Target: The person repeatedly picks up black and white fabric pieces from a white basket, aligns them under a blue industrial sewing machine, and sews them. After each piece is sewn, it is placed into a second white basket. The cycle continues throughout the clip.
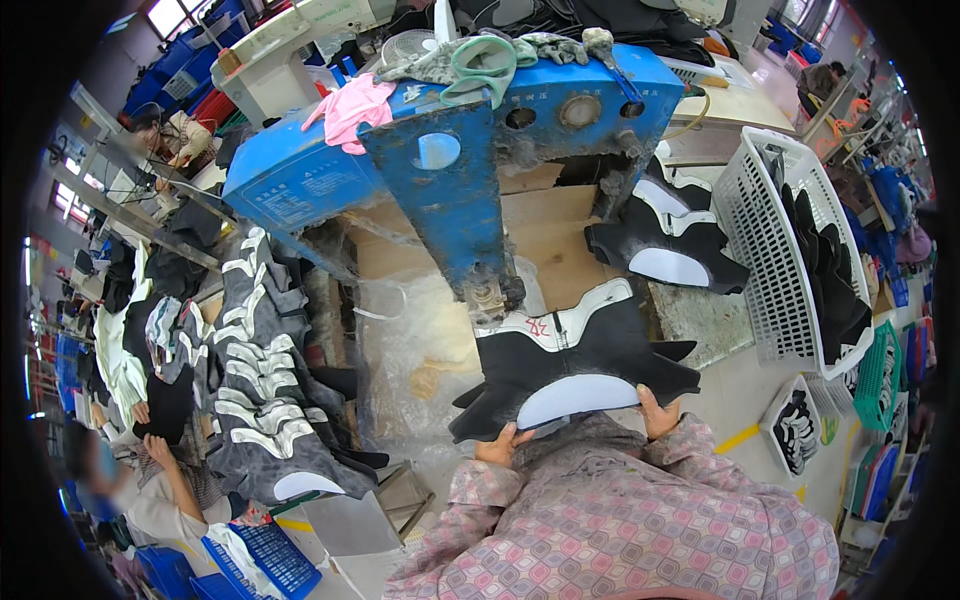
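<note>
I hold a black and white shoe upper (pixel 570 365) flat under the head of a blue machine (pixel 450 170). My left hand (pixel 503 447) grips the piece's near left edge. My right hand (pixel 658 415) grips its near right edge. The piece's white curved part faces me and its far end sits below the machine's worn metal foot (pixel 490 295). My patterned pink sleeves fill the lower middle of the view.
More black and white uppers (pixel 670 245) lie to the right of the machine. A white plastic basket (pixel 775 260) with black pieces stands at the right. A tall stack of uppers (pixel 255 380) rises at the left. Another person (pixel 150 490) sits at the lower left. Cloths (pixel 350 105) lie on the machine.
</note>
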A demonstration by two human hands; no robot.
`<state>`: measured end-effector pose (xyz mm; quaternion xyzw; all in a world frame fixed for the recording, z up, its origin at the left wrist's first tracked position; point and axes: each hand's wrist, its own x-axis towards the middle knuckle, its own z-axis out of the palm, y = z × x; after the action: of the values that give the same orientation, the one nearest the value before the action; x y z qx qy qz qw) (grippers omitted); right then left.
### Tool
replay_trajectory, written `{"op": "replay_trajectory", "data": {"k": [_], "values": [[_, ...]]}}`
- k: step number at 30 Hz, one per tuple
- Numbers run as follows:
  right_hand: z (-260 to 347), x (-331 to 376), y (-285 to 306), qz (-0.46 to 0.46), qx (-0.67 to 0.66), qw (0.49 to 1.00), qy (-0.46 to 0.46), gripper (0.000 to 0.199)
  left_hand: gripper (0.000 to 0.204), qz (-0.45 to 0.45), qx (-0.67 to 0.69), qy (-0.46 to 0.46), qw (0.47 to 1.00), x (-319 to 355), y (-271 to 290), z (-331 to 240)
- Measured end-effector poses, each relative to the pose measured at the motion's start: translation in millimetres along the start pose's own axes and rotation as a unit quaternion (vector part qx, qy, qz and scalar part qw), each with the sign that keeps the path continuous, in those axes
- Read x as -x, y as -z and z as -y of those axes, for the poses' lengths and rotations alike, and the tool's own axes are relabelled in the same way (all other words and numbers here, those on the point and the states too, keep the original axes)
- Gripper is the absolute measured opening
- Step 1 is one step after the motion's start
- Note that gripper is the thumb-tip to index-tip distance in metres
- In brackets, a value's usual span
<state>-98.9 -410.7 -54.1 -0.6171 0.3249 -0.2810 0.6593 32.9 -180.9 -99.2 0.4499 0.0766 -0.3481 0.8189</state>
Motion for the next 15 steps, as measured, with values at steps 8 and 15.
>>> {"op": "replay_trajectory", "data": {"k": [8,15], "values": [[10.6,-19.8,-34.0,0.064,0.018,0.998,0.020,0.023,0.031,-0.018,0.010,-0.052,0.998,-0.9,12.3,-16.8],[4.0,-26.6,-54.6,0.062,-0.036,0.996,-0.052,0.022,0.035,-0.047,0.016,-0.079,0.996,6.8,14.2,-39.5]]}}
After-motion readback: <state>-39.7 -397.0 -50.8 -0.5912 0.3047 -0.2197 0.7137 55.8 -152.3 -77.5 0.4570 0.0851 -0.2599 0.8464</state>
